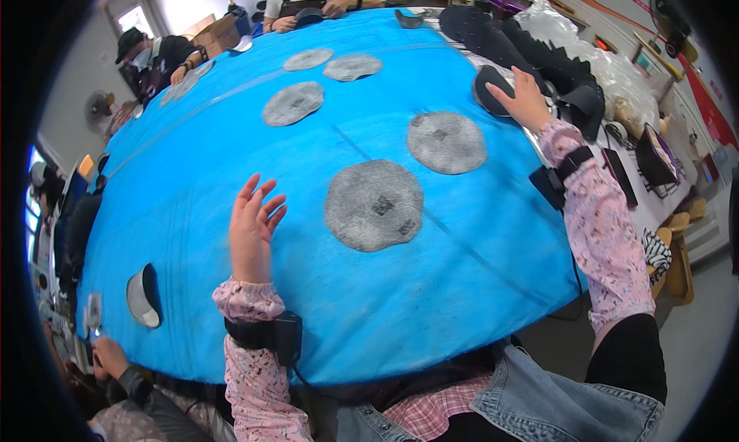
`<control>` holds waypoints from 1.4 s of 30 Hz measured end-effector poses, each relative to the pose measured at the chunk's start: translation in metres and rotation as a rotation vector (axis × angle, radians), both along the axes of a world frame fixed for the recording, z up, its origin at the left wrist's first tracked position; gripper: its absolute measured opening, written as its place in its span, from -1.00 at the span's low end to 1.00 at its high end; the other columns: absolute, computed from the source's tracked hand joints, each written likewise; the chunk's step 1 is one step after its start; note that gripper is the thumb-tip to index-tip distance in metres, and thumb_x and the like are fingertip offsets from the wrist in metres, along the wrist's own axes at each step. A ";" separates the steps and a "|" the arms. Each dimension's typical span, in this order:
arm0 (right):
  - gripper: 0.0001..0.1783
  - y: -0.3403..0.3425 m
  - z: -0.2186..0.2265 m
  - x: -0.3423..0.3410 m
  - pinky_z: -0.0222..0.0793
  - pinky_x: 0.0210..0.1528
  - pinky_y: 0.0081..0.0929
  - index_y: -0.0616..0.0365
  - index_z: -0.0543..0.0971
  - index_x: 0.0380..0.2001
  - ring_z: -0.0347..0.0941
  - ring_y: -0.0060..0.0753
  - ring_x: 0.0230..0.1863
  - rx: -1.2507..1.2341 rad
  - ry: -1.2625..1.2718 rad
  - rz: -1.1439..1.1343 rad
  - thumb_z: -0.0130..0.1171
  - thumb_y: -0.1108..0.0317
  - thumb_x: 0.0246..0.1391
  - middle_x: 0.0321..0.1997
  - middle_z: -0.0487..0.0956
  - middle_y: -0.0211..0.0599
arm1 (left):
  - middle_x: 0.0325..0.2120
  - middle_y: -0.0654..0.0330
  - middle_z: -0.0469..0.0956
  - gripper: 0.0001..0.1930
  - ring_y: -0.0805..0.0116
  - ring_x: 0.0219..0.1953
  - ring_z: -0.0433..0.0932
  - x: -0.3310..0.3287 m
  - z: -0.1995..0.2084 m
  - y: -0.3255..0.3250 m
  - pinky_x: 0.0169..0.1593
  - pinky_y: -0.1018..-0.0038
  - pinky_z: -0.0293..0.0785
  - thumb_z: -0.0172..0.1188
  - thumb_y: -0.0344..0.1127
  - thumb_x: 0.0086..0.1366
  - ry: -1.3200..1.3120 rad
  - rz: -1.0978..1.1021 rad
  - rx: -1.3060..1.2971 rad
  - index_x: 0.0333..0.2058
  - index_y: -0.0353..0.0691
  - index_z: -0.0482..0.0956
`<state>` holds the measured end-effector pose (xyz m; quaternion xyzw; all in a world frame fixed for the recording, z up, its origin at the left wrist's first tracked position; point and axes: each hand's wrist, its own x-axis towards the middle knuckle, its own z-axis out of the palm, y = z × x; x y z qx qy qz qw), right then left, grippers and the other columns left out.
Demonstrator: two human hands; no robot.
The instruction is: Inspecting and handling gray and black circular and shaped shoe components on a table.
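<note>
Under the right hand (526, 97), at the far right edge of the desk (231, 172), lies a dark oval felt piece (488, 86); the fingers rest on its top and the thumb presses its near side, so the hand is closed loosely on it, though how firm the grip is cannot be told. Just beyond that hand a heap of black felt shapes (531, 49) spreads along the rim, with crumpled clear plastic bags (608, 65) behind it.

The left hand (252, 228) hovers flat over the blue cover with fingers spread apart, holding nothing. Just to its right lies a large grey round felt disc (374, 205) with small dark patches, near the fingertips but not touching them. Between the two hands, further out, lies a second grey disc (446, 142). Beyond the left hand sit a third disc (293, 103) and two smaller ones (331, 62) side by side.

To the left of the left hand, near the desk's edge, rests a grey cap-shaped piece (143, 296). Other people sit around the far side and left rim, their hands on the desk's edge. Both forearms wear pink flowered sleeves with black wrist straps (265, 334).
</note>
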<state>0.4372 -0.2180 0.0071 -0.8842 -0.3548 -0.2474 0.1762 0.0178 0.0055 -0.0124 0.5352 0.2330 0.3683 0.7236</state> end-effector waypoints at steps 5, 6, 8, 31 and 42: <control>-0.21 0.014 0.014 -0.058 0.03 0.17 -0.31 0.34 0.21 0.05 0.15 -0.13 0.14 0.205 0.247 0.340 -0.06 -0.18 0.02 0.06 0.27 0.04 | -0.04 0.12 0.32 -0.56 0.38 -0.14 0.39 -0.004 0.000 0.002 -0.07 0.47 0.35 -0.04 -0.21 0.24 0.022 0.013 -0.005 0.07 -0.21 0.19; -0.24 0.013 0.019 -0.073 0.03 0.17 -0.31 0.31 0.22 0.06 0.15 -0.18 0.15 0.326 0.653 0.406 -0.07 -0.16 0.04 0.08 0.27 -0.01 | -0.04 0.12 0.32 -0.56 0.38 -0.14 0.39 -0.004 -0.001 0.003 -0.07 0.47 0.35 -0.04 -0.21 0.24 0.030 0.039 -0.003 0.07 -0.21 0.19; -0.27 0.011 0.023 -0.093 0.03 0.17 -0.30 0.29 0.23 0.06 0.14 -0.24 0.15 0.431 1.062 0.480 -0.09 -0.15 0.06 0.09 0.27 -0.07 | -0.05 0.12 0.33 -0.55 0.37 -0.16 0.40 -0.002 0.000 0.002 -0.08 0.46 0.36 -0.03 -0.21 0.24 0.010 0.023 -0.017 0.07 -0.22 0.18; -0.47 -0.029 -0.049 -0.099 0.17 0.09 -0.46 0.32 0.24 0.04 0.26 -0.36 0.07 0.729 1.434 0.626 -0.25 0.06 0.21 0.01 0.35 -0.16 | -0.11 0.10 0.36 -0.54 0.37 -0.19 0.44 0.000 -0.008 0.005 -0.10 0.47 0.39 -0.03 -0.22 0.24 0.112 -0.025 0.035 0.06 -0.27 0.15; -0.66 -0.048 -0.066 -0.065 0.20 -0.20 -0.68 0.17 0.42 -0.12 0.32 -0.63 -0.22 1.052 1.281 0.506 -0.11 0.17 0.16 -0.21 0.45 -0.44 | -0.13 0.11 0.37 -0.55 0.39 -0.19 0.45 0.005 -0.007 0.003 -0.12 0.50 0.39 -0.04 -0.21 0.25 0.101 -0.071 0.007 0.05 -0.27 0.14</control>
